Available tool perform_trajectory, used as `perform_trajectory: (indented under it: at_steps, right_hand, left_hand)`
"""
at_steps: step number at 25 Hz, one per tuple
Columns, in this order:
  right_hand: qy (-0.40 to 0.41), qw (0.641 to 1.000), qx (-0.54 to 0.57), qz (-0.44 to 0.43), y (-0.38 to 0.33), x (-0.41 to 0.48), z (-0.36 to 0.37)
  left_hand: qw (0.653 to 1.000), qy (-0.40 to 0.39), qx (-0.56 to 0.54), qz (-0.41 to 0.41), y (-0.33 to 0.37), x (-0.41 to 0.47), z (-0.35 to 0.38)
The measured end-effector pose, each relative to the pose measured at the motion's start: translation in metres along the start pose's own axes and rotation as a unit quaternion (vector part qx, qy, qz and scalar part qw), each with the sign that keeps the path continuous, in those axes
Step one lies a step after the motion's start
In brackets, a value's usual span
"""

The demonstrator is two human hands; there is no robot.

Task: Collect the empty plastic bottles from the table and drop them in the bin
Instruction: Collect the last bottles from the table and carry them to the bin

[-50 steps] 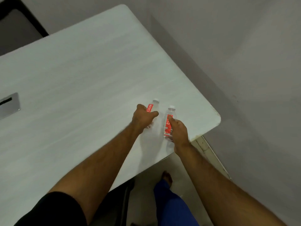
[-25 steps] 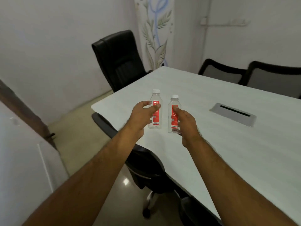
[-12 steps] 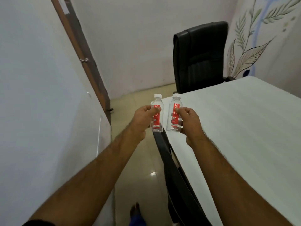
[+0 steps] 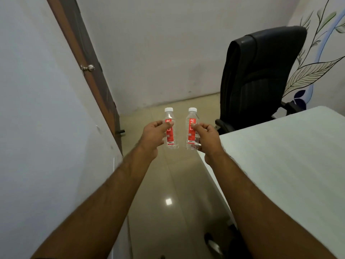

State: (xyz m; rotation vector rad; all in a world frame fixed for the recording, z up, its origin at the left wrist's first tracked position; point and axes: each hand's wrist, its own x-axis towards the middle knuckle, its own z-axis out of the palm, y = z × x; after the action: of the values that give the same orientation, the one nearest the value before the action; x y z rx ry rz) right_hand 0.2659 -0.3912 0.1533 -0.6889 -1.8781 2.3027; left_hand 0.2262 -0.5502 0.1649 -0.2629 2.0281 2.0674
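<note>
We stand at the near left corner of the pale wood-grain surface (image 4: 280, 165), both arms stretched ahead, a bottle in each grip. Our left hand (image 4: 154, 136) pinches a small clear plastic bottle with a white cap and red label (image 4: 170, 128) between thumb and fingers at label height; our right hand (image 4: 206, 137) pinches its twin, a second clear plastic bottle with white cap and red label (image 4: 192, 128), in the same way. Both bottles are upright, just beside each other without touching, raised over the glossy beige tile floor (image 4: 177, 193) and clear of the surface's left edge.

We judge the upright, arm's-length hold as a carrying pose: light, empty bottles need only a fingertip pinch, and keeping them apart lets each be dropped on its own. No bin is in view, so the drop step is not yet possible from here; the carry is under way.

Each red label runs vertically with white capitals. On the right bottle we read "C" and "AR", with a thumb over the middle letters; on the left only "C" and "R" show clearly. A small barcode patch sits at the foot of each label, too small to read.

A black high-backed office chair (image 4: 261, 77) stands at the surface's far end, and a brown door with a metal knob (image 4: 87, 68) lies to our left.
</note>
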Motion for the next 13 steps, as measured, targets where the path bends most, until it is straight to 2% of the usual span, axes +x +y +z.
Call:
perform_trajectory:
  at_steps: [7, 13]
  right_hand:
    - [0.024, 1.0, 0.006, -0.013, -0.031, 0.157, 0.084]
    - [0.04, 0.998, 0.034, -0.043, -0.057, 0.351, 0.124]
  left_hand:
    - [0.999, -0.028, -0.009, 0.017, 0.051, 0.179, -0.021]
    - [0.999, -0.05, -0.003, 0.014, 0.087, 0.378, 0.015]
